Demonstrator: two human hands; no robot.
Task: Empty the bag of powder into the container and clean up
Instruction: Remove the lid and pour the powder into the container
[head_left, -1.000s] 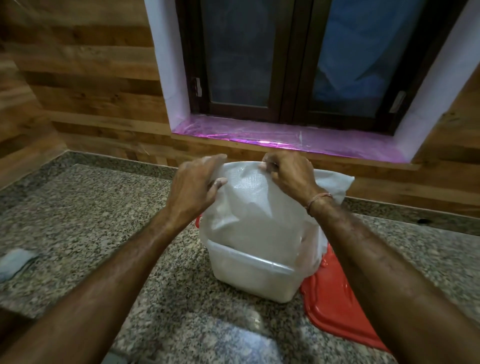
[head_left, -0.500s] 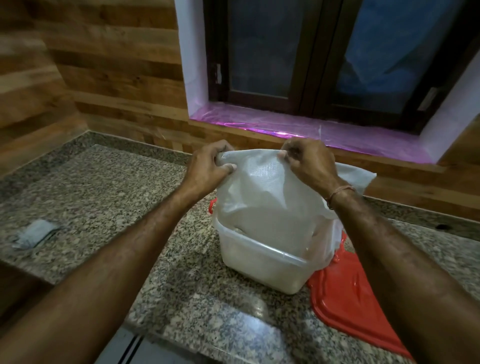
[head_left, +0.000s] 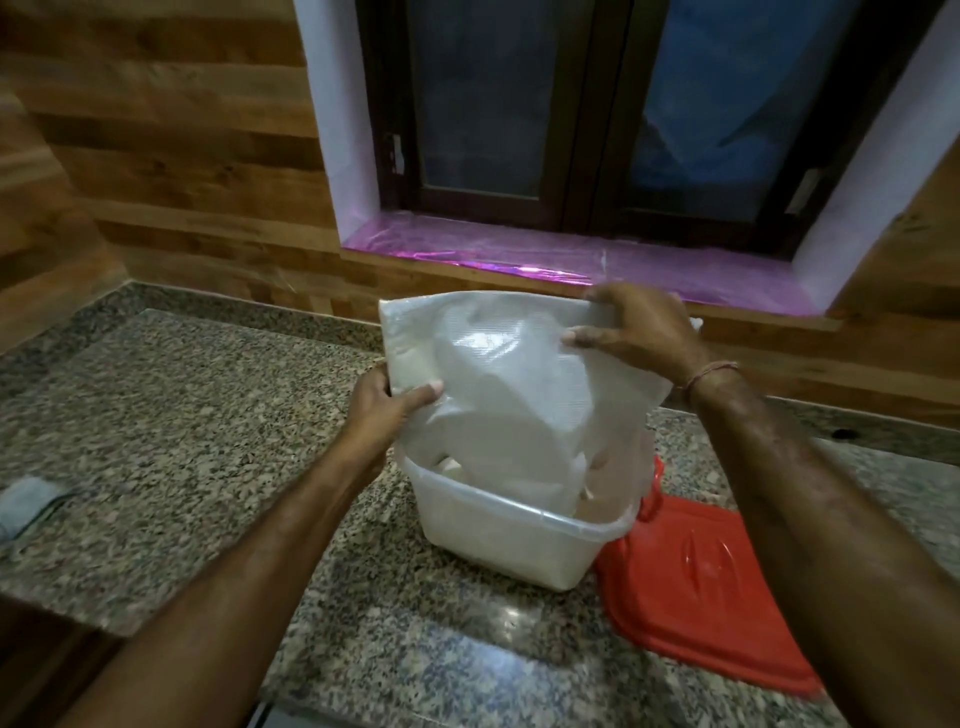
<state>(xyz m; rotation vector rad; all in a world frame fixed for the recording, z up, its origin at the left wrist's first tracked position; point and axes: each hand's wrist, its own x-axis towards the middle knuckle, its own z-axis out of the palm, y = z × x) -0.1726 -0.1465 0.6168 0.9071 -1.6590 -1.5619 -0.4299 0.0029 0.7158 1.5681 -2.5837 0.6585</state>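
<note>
A translucent white plastic bag (head_left: 509, 374) hangs upside down over a clear rectangular plastic container (head_left: 509, 540) on the granite counter, its open lower end inside the container. White powder shows through the container's walls. My left hand (head_left: 387, 402) pinches the bag's left edge about halfway down. My right hand (head_left: 636, 332) grips the bag's upper right corner. The bag looks slack and mostly collapsed.
A red lid (head_left: 711, 587) lies flat on the counter right of the container, touching it. A small grey crumpled wrapper (head_left: 23, 506) sits at the far left. The counter edge (head_left: 291, 691) runs close below. Behind are a wood-panelled wall and a window sill with pink film (head_left: 571, 254).
My left hand has slid down from the bag's top corner to its left edge. My right hand stays at the top. The bag's top now stands spread and flat.
</note>
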